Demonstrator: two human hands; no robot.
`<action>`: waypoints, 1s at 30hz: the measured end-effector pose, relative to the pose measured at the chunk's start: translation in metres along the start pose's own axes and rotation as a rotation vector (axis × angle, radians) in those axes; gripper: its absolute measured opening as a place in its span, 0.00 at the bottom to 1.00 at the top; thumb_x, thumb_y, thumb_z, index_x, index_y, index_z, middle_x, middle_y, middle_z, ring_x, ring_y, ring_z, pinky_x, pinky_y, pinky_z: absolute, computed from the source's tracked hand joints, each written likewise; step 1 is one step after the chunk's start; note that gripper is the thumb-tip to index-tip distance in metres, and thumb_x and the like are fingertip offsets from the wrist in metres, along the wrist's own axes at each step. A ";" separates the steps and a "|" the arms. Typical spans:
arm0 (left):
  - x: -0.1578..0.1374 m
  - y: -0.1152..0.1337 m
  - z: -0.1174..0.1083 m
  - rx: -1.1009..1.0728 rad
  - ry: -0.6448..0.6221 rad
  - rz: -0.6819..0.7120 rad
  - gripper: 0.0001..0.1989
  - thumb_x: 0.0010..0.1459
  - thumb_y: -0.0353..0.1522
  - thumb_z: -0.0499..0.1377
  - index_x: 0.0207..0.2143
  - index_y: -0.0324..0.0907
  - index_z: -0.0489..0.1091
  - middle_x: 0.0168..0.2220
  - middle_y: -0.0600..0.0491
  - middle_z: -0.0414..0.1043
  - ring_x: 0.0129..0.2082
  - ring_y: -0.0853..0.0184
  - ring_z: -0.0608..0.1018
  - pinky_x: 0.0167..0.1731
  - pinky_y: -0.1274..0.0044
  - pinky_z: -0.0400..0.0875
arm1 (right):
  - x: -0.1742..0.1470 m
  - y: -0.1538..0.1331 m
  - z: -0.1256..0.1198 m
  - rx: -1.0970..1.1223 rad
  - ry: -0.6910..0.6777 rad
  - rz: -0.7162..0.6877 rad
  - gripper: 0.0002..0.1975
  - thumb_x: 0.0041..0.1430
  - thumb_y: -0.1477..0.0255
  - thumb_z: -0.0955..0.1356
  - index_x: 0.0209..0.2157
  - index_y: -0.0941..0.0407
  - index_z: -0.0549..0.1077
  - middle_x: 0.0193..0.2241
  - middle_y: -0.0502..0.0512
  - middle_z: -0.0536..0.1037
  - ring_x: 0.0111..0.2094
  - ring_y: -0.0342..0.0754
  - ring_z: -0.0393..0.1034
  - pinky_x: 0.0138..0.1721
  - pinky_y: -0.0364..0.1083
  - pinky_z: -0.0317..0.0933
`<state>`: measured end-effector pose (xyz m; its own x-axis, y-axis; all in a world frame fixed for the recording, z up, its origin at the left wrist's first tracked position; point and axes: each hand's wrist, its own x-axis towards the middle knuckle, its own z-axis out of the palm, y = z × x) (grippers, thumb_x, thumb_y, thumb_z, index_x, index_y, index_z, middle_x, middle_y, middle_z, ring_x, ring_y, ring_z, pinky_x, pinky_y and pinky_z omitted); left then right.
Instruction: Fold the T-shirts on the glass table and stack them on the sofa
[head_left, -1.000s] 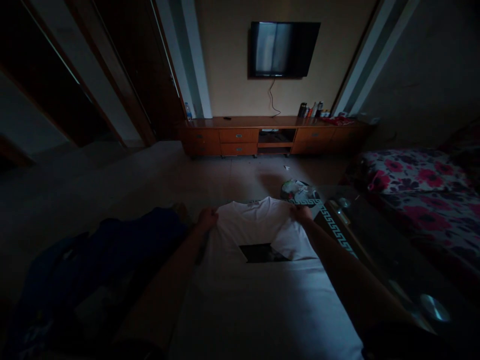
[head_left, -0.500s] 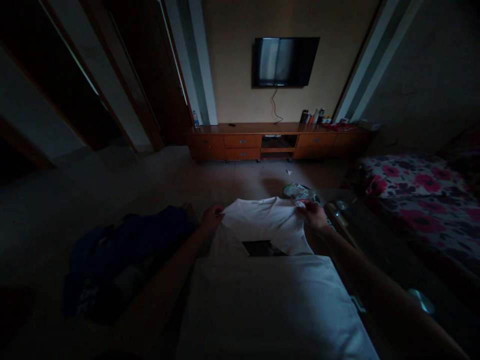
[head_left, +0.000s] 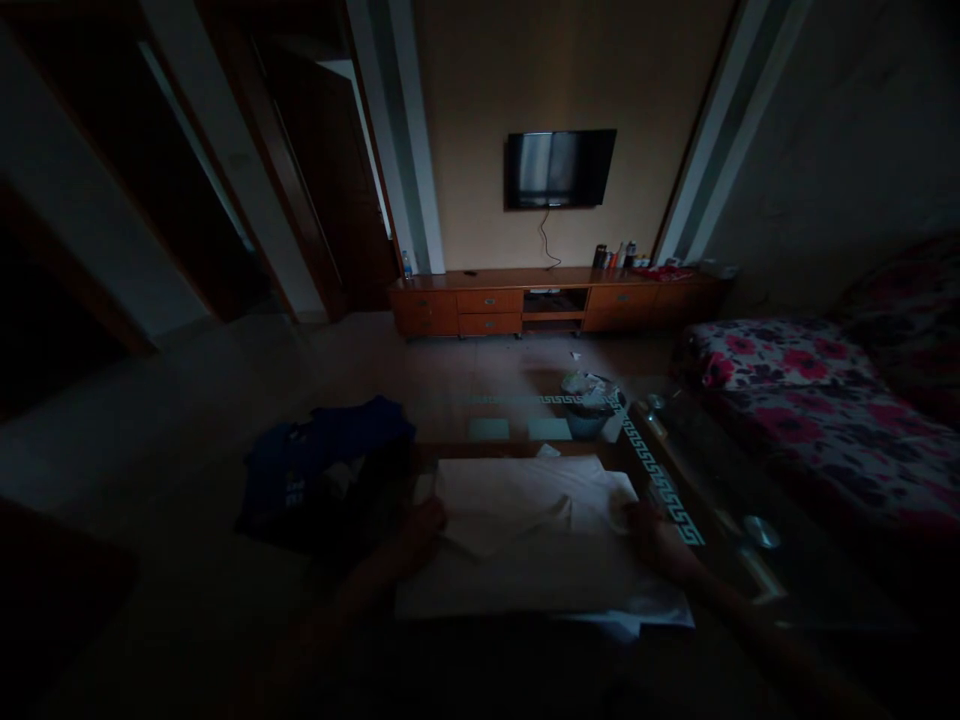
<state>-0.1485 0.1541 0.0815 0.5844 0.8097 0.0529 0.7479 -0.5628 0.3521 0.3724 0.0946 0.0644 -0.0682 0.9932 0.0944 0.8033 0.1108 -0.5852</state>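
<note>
A white T-shirt (head_left: 517, 580) lies folded over on itself on the glass-topped table in front of me, its upper layer creased. My left hand (head_left: 421, 530) is closed on the shirt's left side. At the opposite edge, my right hand (head_left: 654, 535) also grips the cloth, with its fingers curled. Dim light and blur hide the exact fingertips. Left of the shirt, a heap of dark blue clothing (head_left: 330, 455) sits near my left forearm.
The glass table's patterned border (head_left: 660, 480) runs along the right. Beyond the table stands a lined trash bin (head_left: 589, 410). A flowered sofa (head_left: 795, 360) is at right. Against the far wall, a wooden TV cabinet (head_left: 487, 300) stands below a television (head_left: 559, 168).
Both hands have come down and nearer to me, bringing the shirt's collar end over onto its lower part. The shirt is now shorter, and more of the glass table shows. The view has tilted up.
</note>
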 end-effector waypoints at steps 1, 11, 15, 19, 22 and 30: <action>-0.005 0.007 0.006 0.050 -0.015 -0.006 0.21 0.54 0.24 0.58 0.50 0.45 0.69 0.57 0.47 0.68 0.58 0.57 0.70 0.60 0.65 0.64 | -0.006 -0.003 0.007 -0.093 -0.022 0.015 0.18 0.52 0.71 0.64 0.45 0.55 0.74 0.50 0.64 0.76 0.52 0.60 0.69 0.54 0.59 0.63; 0.008 0.073 0.006 0.148 0.004 0.000 0.14 0.60 0.23 0.56 0.46 0.43 0.73 0.51 0.47 0.73 0.54 0.58 0.72 0.58 0.65 0.65 | 0.007 -0.086 0.037 -0.160 -0.106 -0.020 0.19 0.54 0.76 0.64 0.47 0.57 0.75 0.48 0.63 0.77 0.51 0.56 0.70 0.53 0.53 0.61; -0.009 0.071 0.007 0.188 0.038 0.122 0.17 0.61 0.23 0.56 0.50 0.44 0.71 0.51 0.47 0.72 0.54 0.59 0.71 0.57 0.66 0.65 | -0.011 -0.081 0.023 -0.026 -0.033 -0.278 0.16 0.44 0.83 0.63 0.36 0.56 0.72 0.40 0.58 0.74 0.43 0.50 0.69 0.44 0.46 0.62; -0.024 0.061 0.018 0.275 -0.055 0.186 0.15 0.61 0.24 0.57 0.49 0.44 0.71 0.48 0.47 0.72 0.50 0.58 0.73 0.53 0.67 0.68 | -0.032 -0.062 0.021 -0.177 -0.099 -0.392 0.19 0.42 0.84 0.63 0.37 0.56 0.72 0.39 0.57 0.73 0.41 0.51 0.67 0.44 0.47 0.60; -0.029 0.054 0.025 0.308 -0.059 0.123 0.16 0.61 0.25 0.59 0.51 0.43 0.69 0.52 0.45 0.70 0.51 0.57 0.72 0.53 0.66 0.68 | -0.038 -0.053 0.026 -0.295 -0.129 -0.346 0.18 0.46 0.83 0.64 0.40 0.56 0.74 0.40 0.57 0.74 0.41 0.51 0.67 0.45 0.48 0.60; -0.036 0.051 0.019 0.338 -0.029 0.116 0.08 0.62 0.24 0.56 0.41 0.43 0.70 0.44 0.47 0.70 0.47 0.59 0.73 0.50 0.66 0.67 | -0.056 -0.057 0.027 -0.326 -0.071 -0.426 0.16 0.60 0.79 0.63 0.46 0.54 0.76 0.44 0.60 0.75 0.48 0.53 0.66 0.52 0.51 0.57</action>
<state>-0.1259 0.0931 0.0798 0.6764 0.7351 0.0457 0.7353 -0.6776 0.0156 0.3144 0.0335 0.0711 -0.4589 0.8640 0.2072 0.8370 0.4986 -0.2255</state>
